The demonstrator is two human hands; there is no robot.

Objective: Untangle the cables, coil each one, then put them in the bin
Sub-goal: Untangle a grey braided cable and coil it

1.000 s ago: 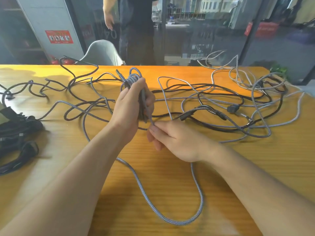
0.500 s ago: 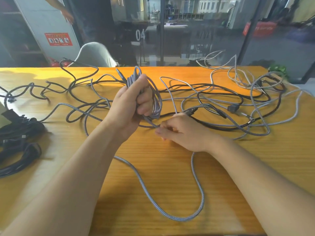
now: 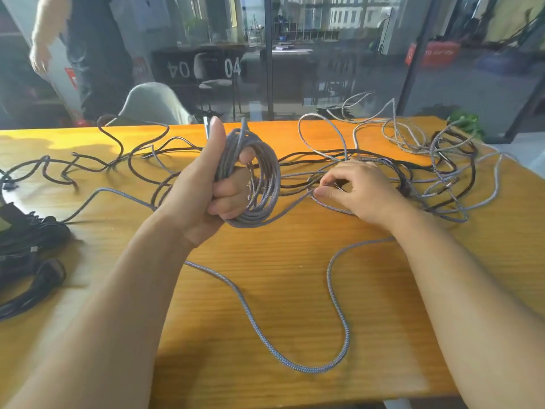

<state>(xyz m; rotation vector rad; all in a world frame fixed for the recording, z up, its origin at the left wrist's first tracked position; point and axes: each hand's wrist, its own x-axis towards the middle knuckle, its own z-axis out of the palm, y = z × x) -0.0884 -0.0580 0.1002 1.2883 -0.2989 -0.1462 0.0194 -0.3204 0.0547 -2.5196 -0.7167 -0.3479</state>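
- Black cables (image 3: 26,261) lie heaped at the table's (image 3: 265,290) left edge; whether a bin holds them I cannot tell.
- Left hand (image 3: 206,190) grips a grey coil (image 3: 259,184), fingers curled through its loops, thumb upright, above the table's middle.
- "04" (image 3: 232,67) reads on the glass beyond the far edge, with a mirrored copy to its left.
- A loose grey cable (image 3: 295,361) loops toward the near edge.
- Right hand (image 3: 359,193) pinches a grey strand between thumb and forefinger, right of the coil.
- A tangle (image 3: 442,172) of grey and black cables fills the far right corner.
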